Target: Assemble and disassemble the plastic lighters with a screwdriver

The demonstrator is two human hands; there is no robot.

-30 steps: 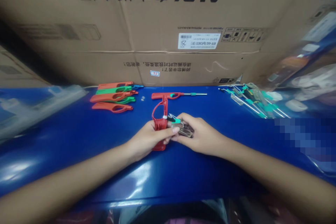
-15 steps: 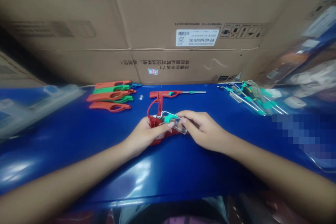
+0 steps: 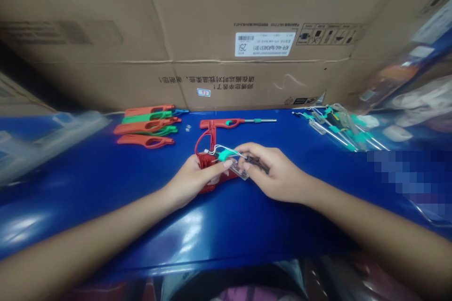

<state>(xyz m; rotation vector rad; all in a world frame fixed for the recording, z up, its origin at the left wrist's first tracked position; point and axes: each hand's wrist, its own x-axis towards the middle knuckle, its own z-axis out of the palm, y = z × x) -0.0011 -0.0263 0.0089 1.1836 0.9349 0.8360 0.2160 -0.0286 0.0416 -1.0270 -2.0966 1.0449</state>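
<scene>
My left hand is closed around the grip of a red plastic lighter shell that lies on the blue table; a metal rod with a teal collar sticks out to the right of the shell's top. My right hand pinches a small clear insert with a teal cap and thin white wires, held against the shell's grip, right beside my left thumb. The fingertips of both hands meet over this part.
Several red and green lighter shells lie stacked at the back left. A heap of clear and teal inserts with rods sits at the back right. A large cardboard box walls off the back. Plastic bags lie at the far left.
The red shell's grip has swung from upright to tilted toward the left under my left hand. My right hand has drawn the clear insert out a little to the right, its wires now showing.
</scene>
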